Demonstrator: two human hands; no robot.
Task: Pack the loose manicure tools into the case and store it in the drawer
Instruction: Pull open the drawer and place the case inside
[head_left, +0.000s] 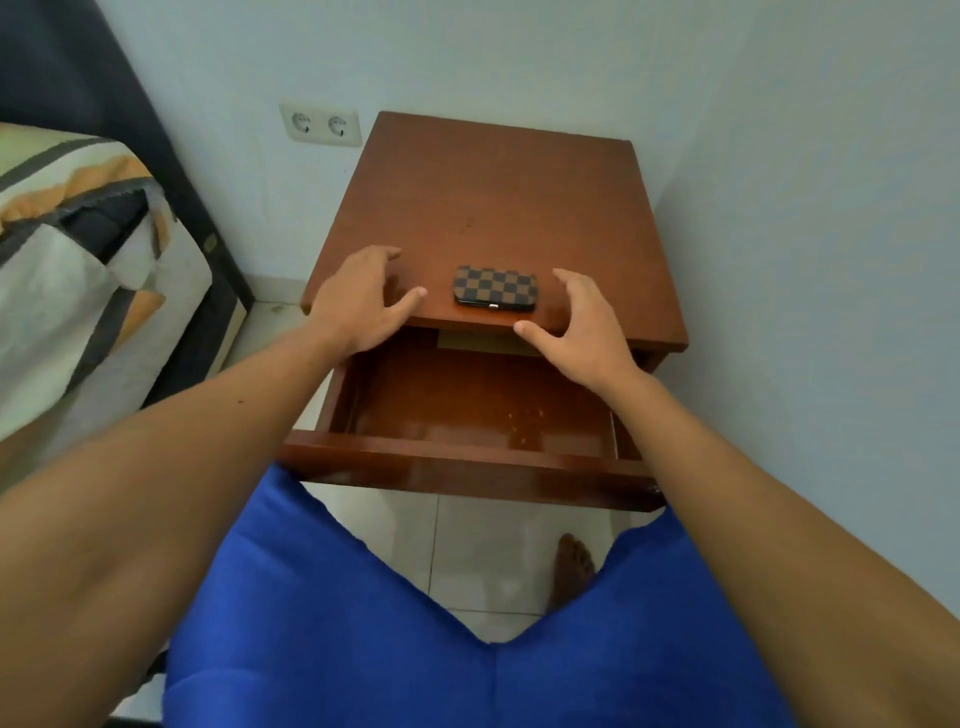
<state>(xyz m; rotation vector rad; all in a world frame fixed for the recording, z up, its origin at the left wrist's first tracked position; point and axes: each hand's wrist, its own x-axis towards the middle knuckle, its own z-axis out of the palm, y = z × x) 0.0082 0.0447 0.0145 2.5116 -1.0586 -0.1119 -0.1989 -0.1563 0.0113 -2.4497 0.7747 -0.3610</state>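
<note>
A closed manicure case with a brown and black checker pattern lies near the front edge of the wooden nightstand top. My left hand hovers to the case's left, fingers spread, holding nothing. To the right of the case is my right hand, also open, with its thumb at the top's front edge. Neither hand touches the case. Below them the drawer is pulled out, and its visible wooden bottom holds nothing. No loose tools are in sight.
The nightstand stands in a corner of light blue walls, with a double wall socket to its left. A bed with a patterned cover is at the far left. My blue-clad legs and a bare foot are over the tiled floor below the drawer.
</note>
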